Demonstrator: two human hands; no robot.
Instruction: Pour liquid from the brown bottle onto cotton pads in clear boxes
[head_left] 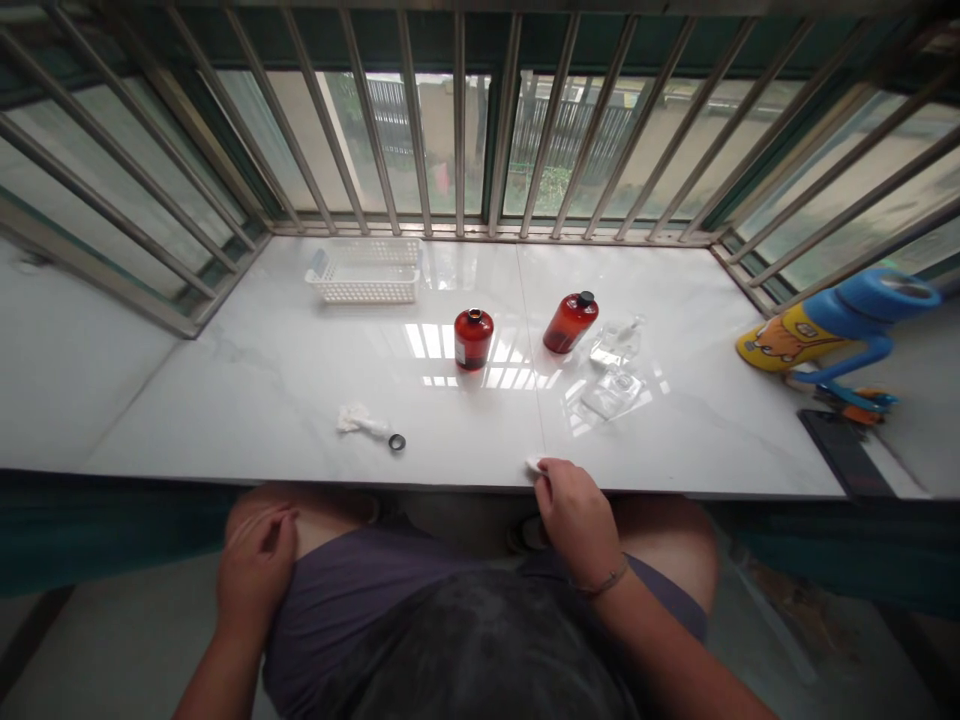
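My right hand (576,520) is at the front edge of the white tabletop, its fingers closed on a small white tissue (534,464). Most of that tissue is hidden by the fingers. On my left thigh rests my left hand (259,562), holding nothing, its fingers loosely laid out. A brown bottle without a cap (472,345) stands upright near the middle of the table. To its right is a second brown bottle with a black cap (570,325). A crumpled white tissue (354,418) and a black ring (397,442) lie at the front left.
Clear plastic packages (613,390) lie right of the bottles. A white perforated basket (367,290) sits at the back left. On the right are a yellow and blue water bottle (795,335) and a dark phone (836,450). Metal window bars (459,130) line the back.
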